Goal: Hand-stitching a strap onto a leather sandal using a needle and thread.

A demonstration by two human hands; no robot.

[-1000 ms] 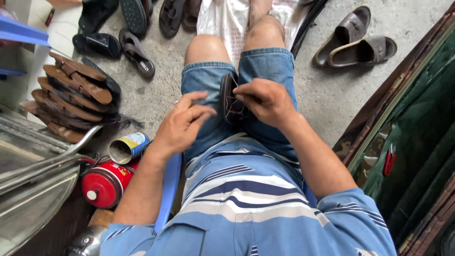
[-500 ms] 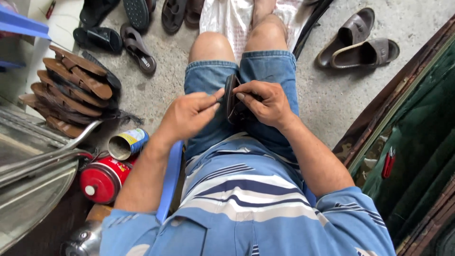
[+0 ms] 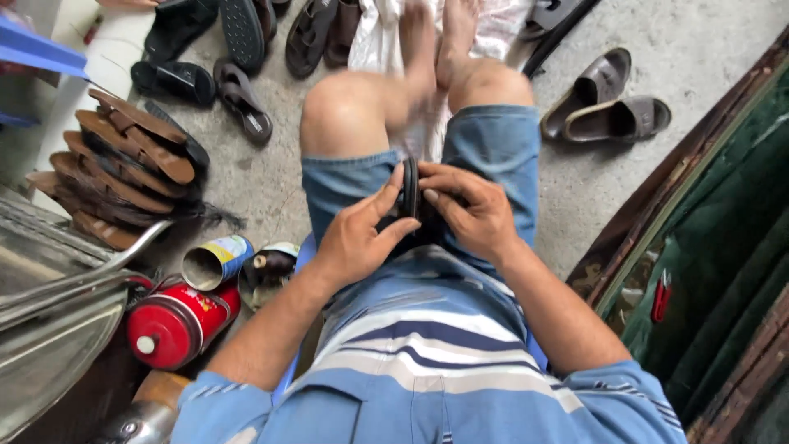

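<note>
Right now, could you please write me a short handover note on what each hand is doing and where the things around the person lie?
Left hand: fingers pressed against the near side of a dark sandal held upright on edge over the lap.
Right hand: grips the same sandal from the other side, thumb and fingers along its rim.
Nearby: stack of brown soles on the floor to the left, an open tin can lying on its side, a red canister beside it, a pair of grey-brown slippers to the right.
Done and left: the sandal is in both hands; its exact condition is too dark to tell.
</note>
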